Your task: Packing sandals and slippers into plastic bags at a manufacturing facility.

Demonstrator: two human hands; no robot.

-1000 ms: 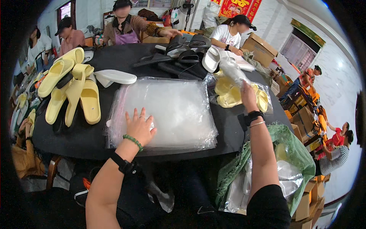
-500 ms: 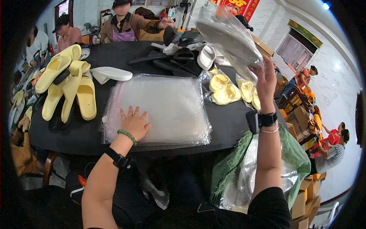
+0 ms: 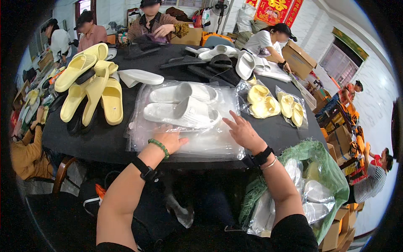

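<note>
A pair of white slippers [image 3: 180, 112] in a clear bag lies on the stack of clear plastic bags [image 3: 210, 148] in front of me. My left hand [image 3: 168, 139] rests at the near side of the slippers with its thumb stretched out, holding nothing; plastic film blurs its fingertips. Just beyond the toe end of the slippers is my right hand [image 3: 245, 133], fingers apart over the right edge of the stack. To its right lie two small bagged pairs of yellow slippers, one pair [image 3: 262, 102] nearer the stack and another pair [image 3: 290, 108] farther right.
Loose yellow slippers [image 3: 111, 103] are piled on the left beside one white slipper [image 3: 140, 77]. Black and white slippers crowd the table's far side. A green woven sack [image 3: 342, 185] of bagged slippers stands at lower right. Several people work around the table [image 3: 92, 140].
The bagged slippers came down from my raised right hand onto the bag stack, and that hand has let go. My left hand stays low by the stack. A person now shows at far right.
</note>
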